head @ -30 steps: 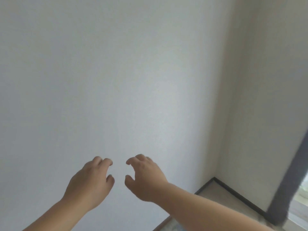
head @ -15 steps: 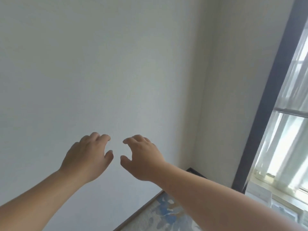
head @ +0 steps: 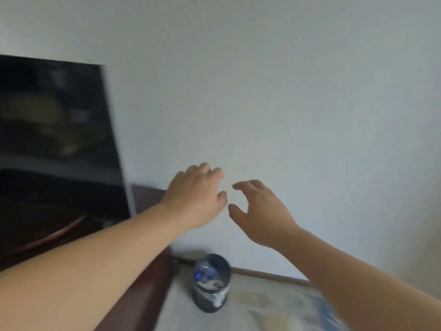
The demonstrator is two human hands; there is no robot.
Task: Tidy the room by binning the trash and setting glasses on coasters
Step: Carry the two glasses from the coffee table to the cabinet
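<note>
The left hand point(head: 195, 197) and right hand point(head: 260, 211) reach forward empty, fingers point(head: 245, 186) loosely curled, probably ready to grab. The bin point(head: 211, 283) stands on the floor point(head: 262, 297) at six o'clock, rubbish inside.

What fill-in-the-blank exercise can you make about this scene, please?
1. The left hand and the right hand hold ____.
2. The bin by the cabinet is not ____; trash lies inside.
3. The dark screen is on the picture's ____ side.
Missing words: nothing; empty; left.
</note>
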